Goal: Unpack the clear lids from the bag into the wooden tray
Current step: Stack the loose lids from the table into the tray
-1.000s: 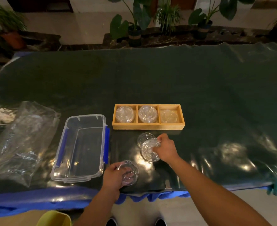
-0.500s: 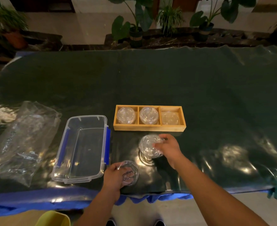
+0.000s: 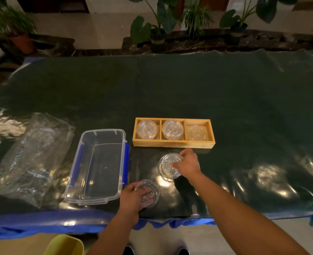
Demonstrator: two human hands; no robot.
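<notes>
Right hand (image 3: 188, 162) pinches a small stack of clear lids (image 3: 169, 165) by its right edge, thumb near and fingers far, just in front of the wooden tray (image 3: 173, 144). I cannot tell if the stack is lifted or touching the table (image 3: 207, 89). Left hand (image 3: 131, 197) is closed around a second bunch of lids (image 3: 149, 193) near the table's near edge, fingers curled over the left rim.

In the tray, the left and middle compartments each hold a tall stack, and the right compartment holds only a low one, so I judge the right-hand lids should go there. The plastic bag (image 3: 28, 157) lies flat at the far left and looks almost empty. An open plastic box (image 3: 96, 166) stands between the bag and the hands.

Several things could go wrong. These lids are thin and slippery, and a one-sided pinch may let the lower ones slide out and fall. The stack could catch the tray's near wall if carried too low. Also the left-hand lids sit close to the table edge and may drop to the floor if the grip loosens.
</notes>
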